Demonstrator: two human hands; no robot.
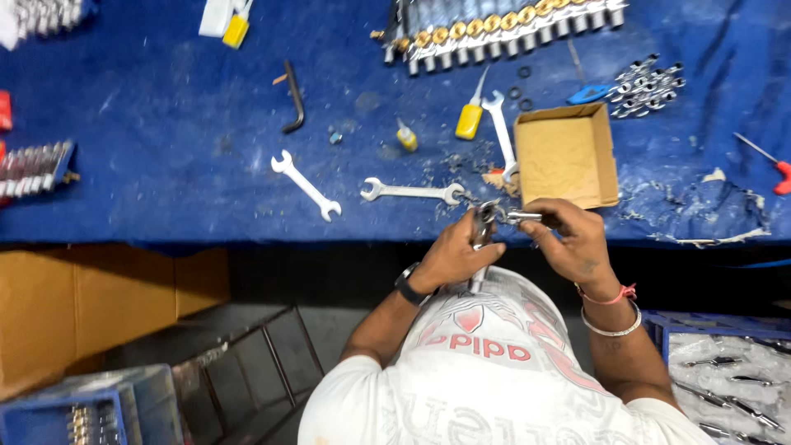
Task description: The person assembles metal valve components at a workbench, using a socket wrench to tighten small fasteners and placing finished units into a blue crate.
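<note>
A: Item one, the hands?

B: Left hand [456,251], at 6 o'clock of the blue table [165,124], fingers closed around a small metal valve [486,218]; right hand [573,239], closed on the same valve's other end, pinching its silver stub; valve held just off the table's near edge, above the person's white shirt [486,363].

A: Nearest goods?

B: Open cardboard box [567,155] at 12 o'clock of the right hand, just beside it; flat spanner [412,192] at 11 o'clock of the left hand, its end near the valve; second spanner [306,185] farther toward 9 o'clock; third spanner [502,132] upright against the box's left side.

A: Further stock?

B: Yellow-handled screwdriver [470,115] at 12 o'clock; black hex key [293,97] at 11 o'clock; long manifold with brass fittings [503,29] along the far edge; pile of silver fittings [647,85] at 1 o'clock; red-handled tool [774,165] at 3 o'clock.
</note>
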